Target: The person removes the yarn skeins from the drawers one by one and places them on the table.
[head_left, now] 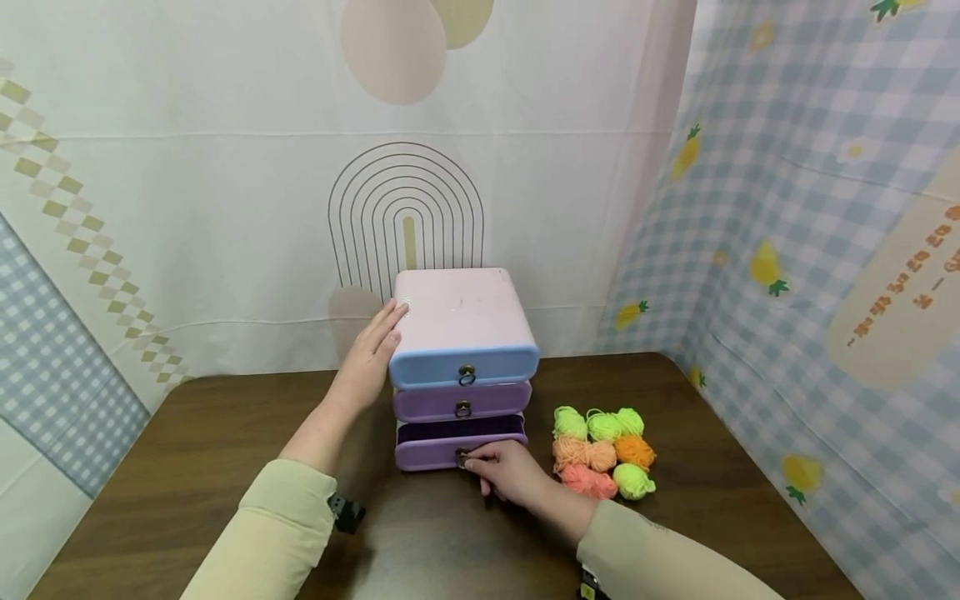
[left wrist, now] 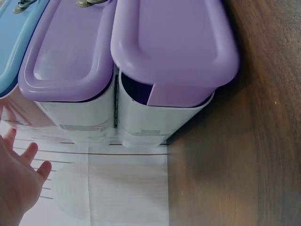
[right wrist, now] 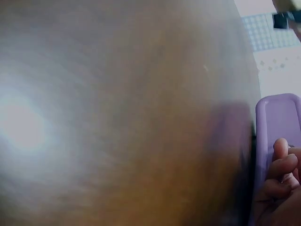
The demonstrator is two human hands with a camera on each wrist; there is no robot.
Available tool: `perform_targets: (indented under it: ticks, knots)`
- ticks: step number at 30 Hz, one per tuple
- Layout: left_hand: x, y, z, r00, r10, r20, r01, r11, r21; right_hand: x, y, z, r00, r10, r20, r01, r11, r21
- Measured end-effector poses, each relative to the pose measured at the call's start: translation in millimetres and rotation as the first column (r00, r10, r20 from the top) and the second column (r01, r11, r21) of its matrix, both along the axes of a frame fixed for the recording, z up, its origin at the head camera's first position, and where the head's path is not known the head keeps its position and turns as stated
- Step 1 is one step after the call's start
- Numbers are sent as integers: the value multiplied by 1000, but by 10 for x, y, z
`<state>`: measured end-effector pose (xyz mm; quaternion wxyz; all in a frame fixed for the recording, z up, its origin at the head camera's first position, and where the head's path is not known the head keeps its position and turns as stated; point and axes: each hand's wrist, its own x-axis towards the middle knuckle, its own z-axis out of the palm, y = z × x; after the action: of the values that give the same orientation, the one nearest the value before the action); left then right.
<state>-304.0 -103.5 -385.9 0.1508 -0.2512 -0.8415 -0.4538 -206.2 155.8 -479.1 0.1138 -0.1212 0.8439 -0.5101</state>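
Observation:
A small three-drawer chest (head_left: 461, 308) with a pink top stands on the table. Its top drawer (head_left: 420, 368) is blue and its middle drawer (head_left: 423, 406) is purple; both look pushed in. The purple bottom drawer (head_left: 423, 456) is pulled partway out, showing a dark inside. My right hand (head_left: 513, 473) pinches the ring pull (head_left: 461, 456) on that drawer's front. My left hand (head_left: 367, 358) rests with straight fingers against the chest's upper left edge. In the left wrist view, the gap behind the bottom drawer's front (left wrist: 178, 42) shows.
To the right of the chest lie several small yarn balls (head_left: 600, 454) in neon green, peach, orange and coral. The brown wooden table (head_left: 247, 425) meets a patterned cloth backdrop (head_left: 225, 208) behind and a checked cloth (head_left: 810, 317) at the right.

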Motion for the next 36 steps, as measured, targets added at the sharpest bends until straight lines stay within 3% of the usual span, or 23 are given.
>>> perform_targets:
  ticks: [6,13,36]
  knots:
    - [-4,2,2,1000,-1,7,1,1000,-4,-181,-26,39,999,-42,6,42,999,5]
    - [14,7,26,1000,-3,19,3,1000,-11,-284,-45,39,998,-56,-21,57,998,35]
    - [-21,-77,80,999,-1,37,4,996,-87,-179,-58,37,996,-64,65,61,997,39]
